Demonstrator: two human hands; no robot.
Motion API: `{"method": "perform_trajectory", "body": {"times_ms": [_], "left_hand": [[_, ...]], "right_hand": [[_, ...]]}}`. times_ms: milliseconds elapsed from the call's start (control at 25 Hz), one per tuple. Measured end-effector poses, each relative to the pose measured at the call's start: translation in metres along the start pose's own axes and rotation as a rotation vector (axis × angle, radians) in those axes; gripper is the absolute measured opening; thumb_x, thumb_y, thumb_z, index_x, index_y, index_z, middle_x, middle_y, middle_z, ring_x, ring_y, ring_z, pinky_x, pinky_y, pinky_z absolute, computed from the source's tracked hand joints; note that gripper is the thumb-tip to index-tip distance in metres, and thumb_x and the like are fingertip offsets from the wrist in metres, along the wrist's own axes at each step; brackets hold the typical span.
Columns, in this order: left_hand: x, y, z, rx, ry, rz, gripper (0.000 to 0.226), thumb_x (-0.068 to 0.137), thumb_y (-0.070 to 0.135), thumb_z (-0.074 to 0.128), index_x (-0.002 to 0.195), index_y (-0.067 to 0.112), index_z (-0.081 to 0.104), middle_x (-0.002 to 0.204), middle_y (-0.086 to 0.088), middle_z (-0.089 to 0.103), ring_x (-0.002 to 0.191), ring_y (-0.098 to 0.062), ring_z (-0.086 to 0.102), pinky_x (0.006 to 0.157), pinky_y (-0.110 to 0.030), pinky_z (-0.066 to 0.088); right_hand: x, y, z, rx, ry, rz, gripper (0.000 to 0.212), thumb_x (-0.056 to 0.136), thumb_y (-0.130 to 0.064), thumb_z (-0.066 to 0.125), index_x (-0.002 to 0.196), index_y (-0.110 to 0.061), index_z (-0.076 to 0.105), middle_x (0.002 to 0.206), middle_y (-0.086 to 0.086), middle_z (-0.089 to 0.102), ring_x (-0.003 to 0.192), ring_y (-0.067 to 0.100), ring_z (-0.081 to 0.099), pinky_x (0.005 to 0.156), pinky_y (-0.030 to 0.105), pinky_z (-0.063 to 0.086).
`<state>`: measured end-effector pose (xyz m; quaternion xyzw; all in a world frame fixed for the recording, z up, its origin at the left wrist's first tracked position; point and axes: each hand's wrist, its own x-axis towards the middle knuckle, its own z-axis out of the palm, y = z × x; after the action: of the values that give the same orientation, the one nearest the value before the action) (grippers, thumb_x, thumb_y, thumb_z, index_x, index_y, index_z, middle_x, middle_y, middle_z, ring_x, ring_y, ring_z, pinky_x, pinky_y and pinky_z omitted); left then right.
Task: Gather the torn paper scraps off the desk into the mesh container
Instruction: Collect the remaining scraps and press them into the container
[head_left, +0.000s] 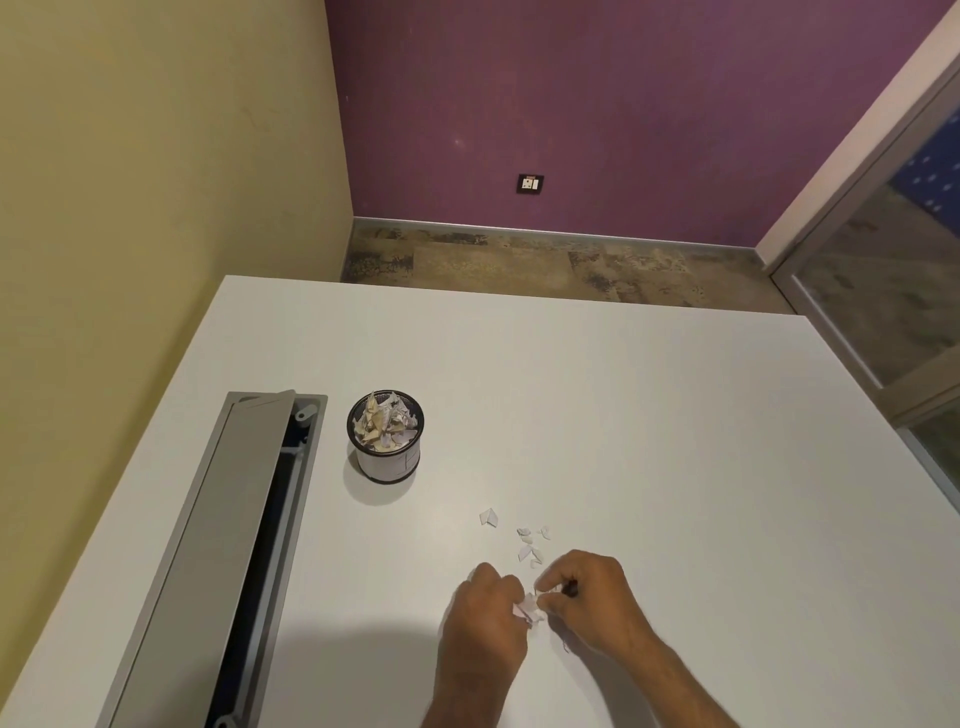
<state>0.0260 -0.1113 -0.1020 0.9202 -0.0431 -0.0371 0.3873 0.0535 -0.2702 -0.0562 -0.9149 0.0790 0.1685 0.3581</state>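
A round black mesh container stands on the white desk, heaped with torn paper scraps. Several small white scraps lie loose on the desk to the container's lower right, one larger scrap a little apart on their left. Just below them my left hand and my right hand meet, fingers curled, both pinching a small bunch of white scraps between them. Part of that bunch is hidden by my fingers.
A long grey cable tray with its lid raised is set into the desk at the left, close to the container. The yellow wall runs along the desk's left side. The desk's far edge and right edge drop to the floor.
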Motion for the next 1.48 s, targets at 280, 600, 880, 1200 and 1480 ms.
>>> {"method": "perform_trajectory", "body": {"times_ms": [280, 600, 880, 1200, 1480], "left_hand": [[0.007, 0.0, -0.013, -0.164, -0.027, -0.147, 0.015, 0.068, 0.029, 0.065, 0.081, 0.027, 0.061, 0.067, 0.004, 0.065, 0.063, -0.015, 0.06, 0.061, -0.033, 0.052], [0.001, -0.003, -0.055, -0.458, 0.088, -0.31, 0.007, 0.061, 0.029, 0.077, 0.059, 0.027, 0.071, 0.063, 0.012, 0.068, 0.059, -0.006, 0.063, 0.059, -0.032, 0.054], [0.019, -0.001, -0.137, -0.568, 0.291, -0.329, 0.013, 0.07, 0.008, 0.081, 0.062, 0.014, 0.073, 0.065, -0.002, 0.068, 0.064, -0.021, 0.063, 0.062, -0.036, 0.052], [0.011, -0.033, -0.186, -0.622, 0.562, -0.478, 0.024, 0.066, -0.003, 0.081, 0.058, 0.019, 0.075, 0.069, 0.004, 0.074, 0.063, -0.013, 0.067, 0.059, -0.018, 0.051], [0.02, -0.048, -0.2, -0.593, 0.576, -0.526, 0.016, 0.07, 0.008, 0.081, 0.064, 0.023, 0.076, 0.072, 0.007, 0.074, 0.063, -0.01, 0.063, 0.059, -0.019, 0.046]], "right_hand": [[0.0, -0.004, -0.004, 0.152, -0.012, 0.066, 0.014, 0.066, -0.01, 0.084, 0.066, -0.022, 0.077, 0.075, -0.003, 0.074, 0.06, 0.014, 0.069, 0.059, 0.027, 0.057], [0.024, -0.082, -0.051, 0.681, -0.02, 0.102, 0.015, 0.065, 0.006, 0.083, 0.076, -0.002, 0.077, 0.074, 0.014, 0.074, 0.068, 0.024, 0.07, 0.066, 0.028, 0.058], [0.099, -0.226, -0.029, 0.12, -0.02, -0.382, 0.015, 0.07, -0.012, 0.084, 0.083, -0.014, 0.078, 0.077, -0.002, 0.071, 0.066, 0.004, 0.062, 0.063, 0.015, 0.049], [0.137, -0.266, 0.042, -0.77, -0.231, -0.506, 0.016, 0.085, -0.003, 0.053, 0.095, 0.0, 0.065, 0.102, 0.019, 0.063, 0.087, 0.036, 0.063, 0.065, 0.034, 0.05], [0.145, -0.263, 0.049, -0.878, -0.259, -0.457, 0.017, 0.087, -0.004, 0.051, 0.099, 0.001, 0.062, 0.107, 0.021, 0.063, 0.094, 0.037, 0.063, 0.066, 0.033, 0.043]]}}
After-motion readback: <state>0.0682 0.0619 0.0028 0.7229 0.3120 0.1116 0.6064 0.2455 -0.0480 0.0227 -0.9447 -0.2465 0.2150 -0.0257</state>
